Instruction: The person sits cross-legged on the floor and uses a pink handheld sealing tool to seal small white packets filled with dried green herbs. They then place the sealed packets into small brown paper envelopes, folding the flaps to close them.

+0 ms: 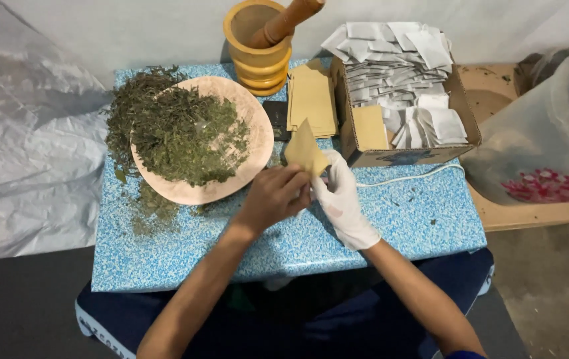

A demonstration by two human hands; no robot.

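One flat tan paper envelope (306, 149) pinched by bare left hand (272, 197) and white-gloved right hand (341, 199); one round wooden plate (256, 143) heaped with crumbly dried leaves (181, 133).

Small home herb-packing workspace, shown by dried leaves (178, 129) heaped on a blue speckled counter (391, 219), wooden mortar (258, 46) at top centre, box of white sachets (407, 106) upper right.

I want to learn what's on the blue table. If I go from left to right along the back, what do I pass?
Pile of dried green leaves on a wooden plate → wooden mortar → stack of tan envelopes → cardboard box of white sachets
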